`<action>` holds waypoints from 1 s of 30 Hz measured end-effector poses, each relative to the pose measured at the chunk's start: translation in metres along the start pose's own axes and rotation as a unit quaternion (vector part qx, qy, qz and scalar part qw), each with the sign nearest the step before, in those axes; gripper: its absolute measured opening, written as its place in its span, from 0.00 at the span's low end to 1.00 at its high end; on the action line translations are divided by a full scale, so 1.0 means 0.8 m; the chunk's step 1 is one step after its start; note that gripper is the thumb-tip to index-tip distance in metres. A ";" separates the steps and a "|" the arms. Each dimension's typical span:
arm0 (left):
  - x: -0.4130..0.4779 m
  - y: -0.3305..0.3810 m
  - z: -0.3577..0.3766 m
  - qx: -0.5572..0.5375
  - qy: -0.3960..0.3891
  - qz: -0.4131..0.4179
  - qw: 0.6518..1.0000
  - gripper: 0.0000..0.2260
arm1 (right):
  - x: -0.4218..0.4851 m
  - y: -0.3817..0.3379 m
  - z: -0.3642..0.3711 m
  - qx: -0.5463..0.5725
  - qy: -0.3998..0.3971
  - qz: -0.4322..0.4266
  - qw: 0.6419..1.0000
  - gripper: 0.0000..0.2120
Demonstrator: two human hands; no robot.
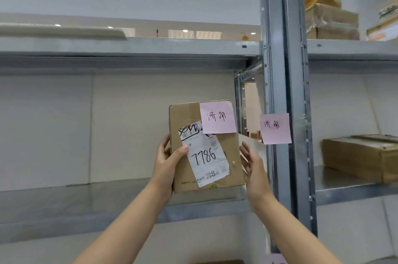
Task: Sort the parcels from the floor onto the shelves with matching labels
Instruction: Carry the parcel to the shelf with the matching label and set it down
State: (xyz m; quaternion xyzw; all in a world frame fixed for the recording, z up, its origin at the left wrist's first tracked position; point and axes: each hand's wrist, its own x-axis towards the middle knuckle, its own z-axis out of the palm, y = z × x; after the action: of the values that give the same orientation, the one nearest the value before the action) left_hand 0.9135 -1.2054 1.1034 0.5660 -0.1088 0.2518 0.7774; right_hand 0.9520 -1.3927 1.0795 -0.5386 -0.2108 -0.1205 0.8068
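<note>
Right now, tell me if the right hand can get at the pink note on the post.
Probably yes. The right hand lies open beside the box, just below the note on the post, nothing between them; the left hand grips the box.

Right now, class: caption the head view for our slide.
Left grip holds a cardboard parcel at the shelf, right grip beside it; its pink note matches the upright's note.

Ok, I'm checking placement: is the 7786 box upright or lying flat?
Upright: the box is on end, labelled face toward camera, left hand gripping its side, right hand beside it.
</note>
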 end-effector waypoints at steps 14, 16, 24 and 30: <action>0.009 -0.008 0.005 0.074 0.074 0.067 0.992 0.46 | 0.002 0.022 0.013 0.014 -0.070 0.083 0.994 0.31; 0.020 0.003 -0.025 0.181 0.098 0.085 0.975 0.49 | 0.012 0.010 0.000 -0.033 -0.078 0.108 0.991 0.28; 0.029 -0.010 -0.047 0.164 -0.094 0.016 0.982 0.32 | 0.049 -0.015 -0.014 -0.124 -0.042 0.168 0.977 0.19; 0.027 -0.044 -0.021 0.052 -0.054 -0.129 0.989 0.16 | 0.046 -0.005 -0.020 -0.106 -0.026 0.116 0.987 0.26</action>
State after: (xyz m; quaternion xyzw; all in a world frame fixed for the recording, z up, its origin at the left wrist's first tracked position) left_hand 0.9481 -1.1920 1.0787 0.6277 -0.0639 0.1236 0.7659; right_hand 0.9864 -1.4080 1.0944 -0.6449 -0.1537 -0.0335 0.7479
